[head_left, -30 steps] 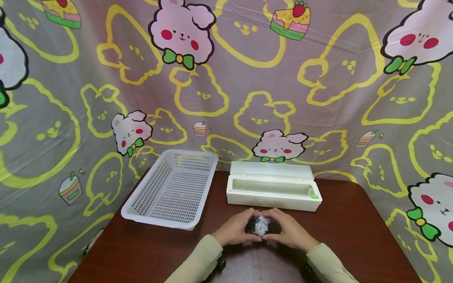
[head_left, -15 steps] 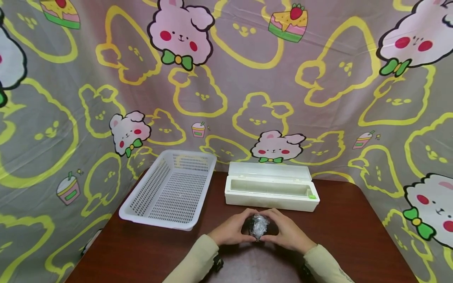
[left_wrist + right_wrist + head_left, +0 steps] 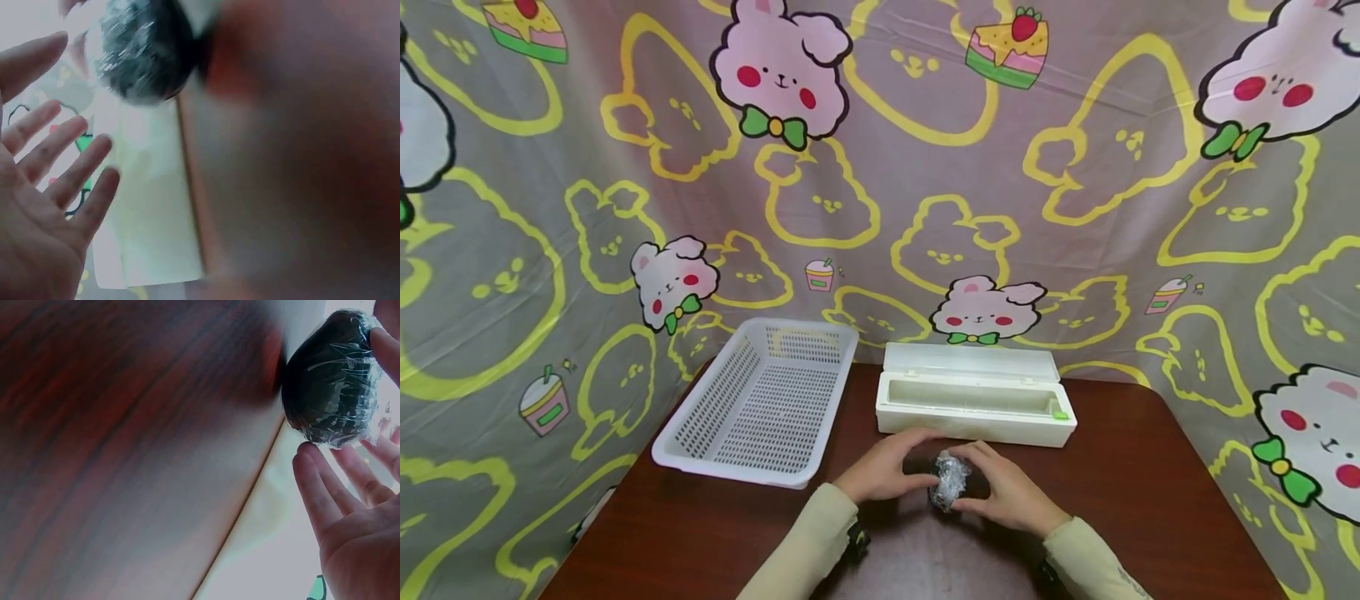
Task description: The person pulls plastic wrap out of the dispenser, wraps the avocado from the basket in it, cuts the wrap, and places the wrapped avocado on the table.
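Note:
A dark, rounded thing wrapped in crinkled clear film (image 3: 951, 481) stands between my hands, low over or on the table; which of the two I cannot tell. My right hand (image 3: 1011, 493) holds it, thumb on the near side and fingers on the far side. In the right wrist view the wrapped dark thing (image 3: 334, 381) looks egg-shaped and shiny, with the thumb and fingertips against it. My left hand (image 3: 883, 471) is spread beside it. The left wrist view shows that left hand (image 3: 50, 181) with its fingers apart from the wrapped thing (image 3: 147, 53).
Behind the hands stands a long white box (image 3: 973, 422) with its lid raised and a green tab at its right end. To the left lies a white perforated basket (image 3: 730, 471) on the brown table (image 3: 1120, 492). A patterned cloth (image 3: 880, 167) hangs around the table.
Both hands cupped the wrapped thing earlier. My left hand's fingers have opened and drawn away to the left, while the right hand stays on it.

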Demonstrator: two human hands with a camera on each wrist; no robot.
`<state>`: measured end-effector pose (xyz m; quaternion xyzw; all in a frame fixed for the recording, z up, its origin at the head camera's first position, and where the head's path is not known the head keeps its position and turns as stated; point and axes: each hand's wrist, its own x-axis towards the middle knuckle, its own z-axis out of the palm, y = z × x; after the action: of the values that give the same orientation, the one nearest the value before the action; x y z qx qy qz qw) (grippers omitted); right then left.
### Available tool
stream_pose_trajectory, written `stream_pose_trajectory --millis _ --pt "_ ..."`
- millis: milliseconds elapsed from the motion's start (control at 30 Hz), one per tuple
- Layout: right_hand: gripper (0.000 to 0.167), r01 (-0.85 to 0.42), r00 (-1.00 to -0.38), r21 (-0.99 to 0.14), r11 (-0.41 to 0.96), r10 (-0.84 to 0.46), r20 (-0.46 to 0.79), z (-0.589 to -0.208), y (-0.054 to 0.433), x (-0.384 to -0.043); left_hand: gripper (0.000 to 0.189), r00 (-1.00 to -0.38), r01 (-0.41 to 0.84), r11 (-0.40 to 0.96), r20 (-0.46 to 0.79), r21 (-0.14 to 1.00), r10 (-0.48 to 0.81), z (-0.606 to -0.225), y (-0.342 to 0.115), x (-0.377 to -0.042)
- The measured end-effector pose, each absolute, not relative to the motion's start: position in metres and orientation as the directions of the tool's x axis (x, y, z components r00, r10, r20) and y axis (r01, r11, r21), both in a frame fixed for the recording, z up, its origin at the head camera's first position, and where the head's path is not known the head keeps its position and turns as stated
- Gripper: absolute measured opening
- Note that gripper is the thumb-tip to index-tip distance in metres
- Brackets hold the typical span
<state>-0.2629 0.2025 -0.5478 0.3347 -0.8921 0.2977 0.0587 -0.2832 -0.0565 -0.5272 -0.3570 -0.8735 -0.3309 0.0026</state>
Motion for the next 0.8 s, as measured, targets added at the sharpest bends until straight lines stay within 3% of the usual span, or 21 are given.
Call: stream_pose_trajectory --millis 200,433,800 --pt "0.074 -0.627 -0.774 -0.473 0.618 -0.565 0.287 -0.547 0.204 -0.263 0.059 -0.826 0.563 0.66 0.377 0.497 0.42 -0.513 -0.054 -0.306" --pt "0.075 -0.63 -0.772 -0.465 0.622 -0.567 0.287 -0.549 0.204 -0.261 0.066 -0.814 0.5 0.8 0.497 0.332 0.302 -0.508 -0.055 -0.33" --pt "0.074 -0.626 -0.773 -0.474 0.619 -0.572 0.275 -0.547 0.204 -0.26 0.068 -0.856 0.441 0.847 0.424 0.297 0.297 -0.518 -0.056 -0.347"
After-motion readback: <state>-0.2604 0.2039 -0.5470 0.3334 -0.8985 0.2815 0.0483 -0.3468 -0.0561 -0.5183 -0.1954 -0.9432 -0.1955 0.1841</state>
